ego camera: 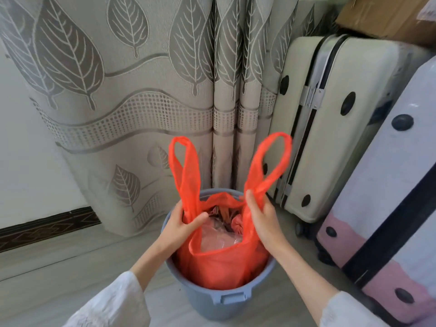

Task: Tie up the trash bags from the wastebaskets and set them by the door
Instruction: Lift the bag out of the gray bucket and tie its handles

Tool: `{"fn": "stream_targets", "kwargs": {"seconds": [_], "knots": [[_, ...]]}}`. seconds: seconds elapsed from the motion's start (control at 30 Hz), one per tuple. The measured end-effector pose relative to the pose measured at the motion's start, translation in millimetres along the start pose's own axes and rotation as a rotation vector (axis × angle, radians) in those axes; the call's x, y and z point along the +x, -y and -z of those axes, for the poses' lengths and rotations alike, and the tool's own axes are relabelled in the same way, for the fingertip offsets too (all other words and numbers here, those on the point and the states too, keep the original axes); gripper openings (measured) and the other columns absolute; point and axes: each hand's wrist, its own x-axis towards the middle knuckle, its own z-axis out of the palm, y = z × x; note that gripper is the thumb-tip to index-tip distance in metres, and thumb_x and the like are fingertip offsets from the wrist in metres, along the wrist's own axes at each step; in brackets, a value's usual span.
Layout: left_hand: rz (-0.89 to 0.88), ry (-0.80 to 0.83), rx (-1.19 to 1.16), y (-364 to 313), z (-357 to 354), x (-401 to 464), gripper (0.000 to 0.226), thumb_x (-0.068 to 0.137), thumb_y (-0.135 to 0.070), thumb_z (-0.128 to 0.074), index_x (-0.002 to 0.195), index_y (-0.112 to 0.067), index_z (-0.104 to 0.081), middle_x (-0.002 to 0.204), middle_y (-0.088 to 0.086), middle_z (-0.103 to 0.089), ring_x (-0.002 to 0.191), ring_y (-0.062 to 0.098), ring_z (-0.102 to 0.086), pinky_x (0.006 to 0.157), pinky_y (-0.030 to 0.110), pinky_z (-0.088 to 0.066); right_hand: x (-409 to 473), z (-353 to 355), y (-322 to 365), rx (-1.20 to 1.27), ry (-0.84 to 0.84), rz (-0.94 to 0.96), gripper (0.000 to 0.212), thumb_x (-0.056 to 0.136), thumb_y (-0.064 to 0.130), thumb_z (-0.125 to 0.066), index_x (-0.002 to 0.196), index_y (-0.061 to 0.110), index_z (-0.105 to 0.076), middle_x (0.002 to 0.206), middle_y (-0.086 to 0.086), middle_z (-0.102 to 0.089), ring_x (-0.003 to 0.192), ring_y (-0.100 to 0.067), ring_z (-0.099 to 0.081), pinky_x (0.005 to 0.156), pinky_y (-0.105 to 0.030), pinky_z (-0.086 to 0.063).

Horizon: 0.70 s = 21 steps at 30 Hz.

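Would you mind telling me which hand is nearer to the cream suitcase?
Right. The right hand grips the orange bag on the side facing the cream suitcase; the left hand holds the bag's far side.

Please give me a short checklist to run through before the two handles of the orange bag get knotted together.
1. Left hand has a grip on the base of the left handle: ok.
2. Right hand has a grip on the base of the right handle: ok.
3. Both handle loops upright and untangled: ok.
4. Orange bag seated in the grey wastebasket: ok.
5. Contents sit below the bag mouth: ok.
6. Bag free of tears: cannot tell.
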Motion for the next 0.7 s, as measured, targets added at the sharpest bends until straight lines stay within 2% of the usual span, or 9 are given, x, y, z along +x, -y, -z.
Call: {"fn": "stream_targets", "kwargs": {"seconds": [0.07,0.13,0.17,0.23,0.3,0.37,0.5,0.63,0.7], "knots": [[-0.065,-0.001,0.06,-0.1,-4.0,1.3,0.022,0.084,-0.009,-0.062,0.103,-0.019,-0.056,0.099,-0.006,-0.061,0.09,-0.011,-0.054,0.082,0.009,-0.041,-5.9,-0.8,-12.1,-0.218,0.09,0.122,0.026,0.079,0.038,-0.066,0.104,0.033,-0.061,0.111,0.011,-0.066,0.116,-0.007,-0.055,0.097,-0.019,-0.042],[-0.065,-0.054,0.059,-2.4,-9.6,5.1,0.017,0.091,-0.01,-0.051,0.088,-0.025,-0.059,0.083,-0.015,-0.062,0.074,-0.019,-0.054,0.069,0.005,-0.039,-5.8,-5.0,-16.2,-0.418,0.117,0.207,0.037,0.081,0.028,-0.065,0.118,0.025,-0.059,0.131,0.0,-0.055,0.135,-0.017,-0.035,0.111,-0.029,-0.028],[-0.024,-0.072,-0.03,-3.7,-12.3,6.5,0.022,0.094,-0.012,-0.046,0.086,-0.027,-0.06,0.077,-0.016,-0.066,0.072,-0.017,-0.057,0.068,0.004,-0.04,-4.2,-6.7,-14.7,-0.42,0.085,0.206,0.033,0.085,0.025,-0.061,0.118,0.022,-0.06,0.129,-0.002,-0.057,0.135,-0.019,-0.035,0.109,-0.024,-0.028],[0.091,-0.12,-0.279,-3.6,-19.5,9.6,0.025,0.097,-0.02,-0.04,0.09,-0.024,-0.063,0.078,-0.011,-0.073,0.083,-0.001,-0.066,0.076,0.012,-0.049,-0.8,-11.3,-8.7,-0.273,0.001,0.088,0.022,0.093,0.026,-0.049,0.108,0.019,-0.063,0.103,-0.002,-0.066,0.116,-0.022,-0.055,0.087,-0.014,-0.038],[0.202,-0.197,-0.444,-1.4,-24.6,14.4,0.029,0.096,-0.03,-0.039,0.084,-0.017,-0.061,0.069,-0.003,-0.072,0.083,0.022,-0.068,0.08,0.03,-0.052,5.2,-15.0,-0.9,-0.094,-0.048,-0.112,0.035,0.096,0.035,-0.039,0.094,0.013,-0.067,0.08,-0.001,-0.069,0.089,-0.021,-0.065,0.079,-0.024,-0.042],[0.252,-0.28,-0.497,-7.3,-26.2,19.0,0.033,0.096,-0.035,-0.038,0.072,-0.017,-0.051,0.047,-0.006,-0.059,0.072,0.026,-0.061,0.077,0.038,-0.048,11.2,-17.6,5.5,0.039,-0.076,-0.228,0.046,0.097,0.037,-0.034,0.073,0.012,-0.065,0.064,-0.002,-0.071,0.07,-0.022,-0.063,0.083,-0.041,-0.047],[0.215,-0.373,-0.447,-33.1,-24.7,35.1,0.031,0.097,-0.03,-0.035,0.069,-0.018,-0.044,0.061,0.007,-0.048,0.074,0.026,-0.054,0.073,0.039,-0.044,29.7,-18.7,29.9,0.167,-0.205,-0.258,0.046,0.097,0.039,-0.033,0.073,0.006,-0.056,0.083,-0.021,-0.068,0.086,-0.039,-0.063,0.091,-0.053,-0.046],[0.133,-0.467,-0.473,-63.3,-17.1,49.6,0.024,0.097,-0.02,-0.034,0.077,-0.018,-0.048,0.064,0.004,-0.052,0.055,0.011,-0.063,0.051,0.02,-0.051,44.6,-10.0,61.3,0.26,-0.184,-0.163,0.041,0.097,0.038,-0.032,0.079,0.009,-0.055,0.048,0.001,-0.065,0.086,-0.035,-0.066,0.095,-0.052,-0.047],[0.098,-0.473,-0.483,-78.7,-13.2,52.8,0.023,0.098,-0.022,-0.034,0.081,-0.017,-0.049,0.066,0.005,-0.055,0.048,0.003,-0.061,0.047,0.015,-0.049,47.0,-8.4,75.0,0.3,-0.18,-0.135,0.036,0.097,0.038,-0.032,0.081,0.013,-0.052,0.049,0.001,-0.065,0.093,-0.039,-0.065,0.097,-0.056,-0.044]]}}
